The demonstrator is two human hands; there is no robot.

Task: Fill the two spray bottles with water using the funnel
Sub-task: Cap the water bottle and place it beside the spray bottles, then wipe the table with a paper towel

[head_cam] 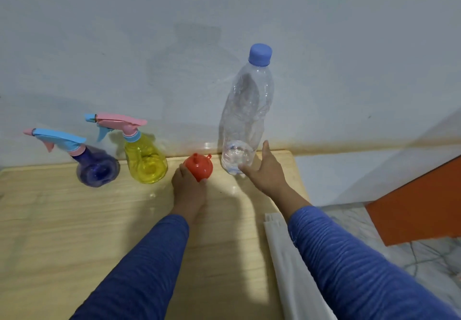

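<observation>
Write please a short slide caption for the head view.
Left hand grips red funnel; open right hand reaches capped water bottle.

wooden table [74,232], spray bottles [146,160], funnel [199,167], water bottle [245,120]

1. Funnel [198,167]: red-orange.
2. Yellow spray bottle [145,160]: pink sprayer, blue collar and trigger.
3. Purple spray bottle [97,168]: blue sprayer, pink nozzle (colours swapped).
4. Water bottle [245,112]: clear, blue cap.
5. Table [62,220]: pale wood grain.
6. Sleeves [349,264]: ribbed blue.
</observation>
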